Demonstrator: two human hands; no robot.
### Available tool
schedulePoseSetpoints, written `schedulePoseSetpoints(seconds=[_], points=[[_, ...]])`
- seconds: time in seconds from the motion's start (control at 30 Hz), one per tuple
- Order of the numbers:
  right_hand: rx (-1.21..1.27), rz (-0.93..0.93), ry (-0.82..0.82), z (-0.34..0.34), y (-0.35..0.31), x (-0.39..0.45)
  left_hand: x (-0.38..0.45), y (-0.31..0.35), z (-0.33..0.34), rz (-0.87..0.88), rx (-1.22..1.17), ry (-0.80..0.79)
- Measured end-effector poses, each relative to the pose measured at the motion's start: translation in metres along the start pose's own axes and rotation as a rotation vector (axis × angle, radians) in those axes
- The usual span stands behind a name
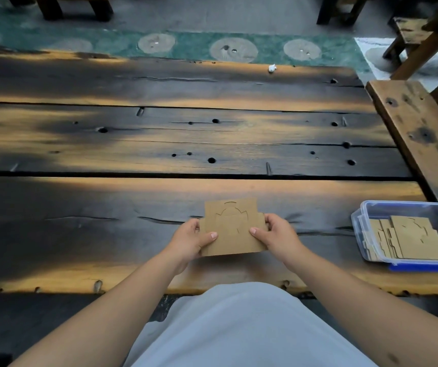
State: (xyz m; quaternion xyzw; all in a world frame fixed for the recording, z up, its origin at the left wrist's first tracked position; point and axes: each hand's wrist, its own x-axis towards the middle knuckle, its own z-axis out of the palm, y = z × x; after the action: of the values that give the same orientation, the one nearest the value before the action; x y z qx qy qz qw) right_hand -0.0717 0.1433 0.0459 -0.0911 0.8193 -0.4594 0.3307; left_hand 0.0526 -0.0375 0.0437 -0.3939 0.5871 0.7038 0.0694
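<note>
A flat brown cardboard cut-out with die-cut slits and a curved tab line is held just above the near part of the dark wooden table. My left hand grips its left edge, thumb on top. My right hand grips its right edge the same way, thumb on the face of the card. A clear plastic tub with a blue clip stands to the right and holds several more flat cardboard pieces.
A small white crumpled scrap lies at the table's far edge. A wooden bench runs along the right side. Beyond the table are a green patterned floor and dark furniture legs.
</note>
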Motion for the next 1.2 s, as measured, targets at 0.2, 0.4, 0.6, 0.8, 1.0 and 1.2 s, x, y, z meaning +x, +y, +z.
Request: schedulePoseSetpoints(seconds=[0.2,0.4,0.6,0.8,1.0,1.2], points=[[-0.015,0.037,-0.067,0.004,0.002,-0.002,-0.001,0.000,-0.007,0.012,0.028,0.017],[0.011,0.067,-0.038,0.009,0.002,-0.002,0.002,-0.002,-0.009,0.026,0.109,0.048],[0.040,0.082,0.010,0.017,0.009,-0.012,0.001,-0.006,-0.013,0.026,0.127,0.013],[0.053,0.095,0.047,0.024,0.015,-0.022,0.003,-0.013,-0.015,0.041,0.199,-0.015],[0.075,0.108,0.119,0.023,0.021,-0.031,0.008,-0.015,-0.008,0.058,0.309,-0.028],[0.086,0.144,0.147,0.002,0.039,-0.034,0.011,-0.014,0.019,0.040,0.350,-0.057]])
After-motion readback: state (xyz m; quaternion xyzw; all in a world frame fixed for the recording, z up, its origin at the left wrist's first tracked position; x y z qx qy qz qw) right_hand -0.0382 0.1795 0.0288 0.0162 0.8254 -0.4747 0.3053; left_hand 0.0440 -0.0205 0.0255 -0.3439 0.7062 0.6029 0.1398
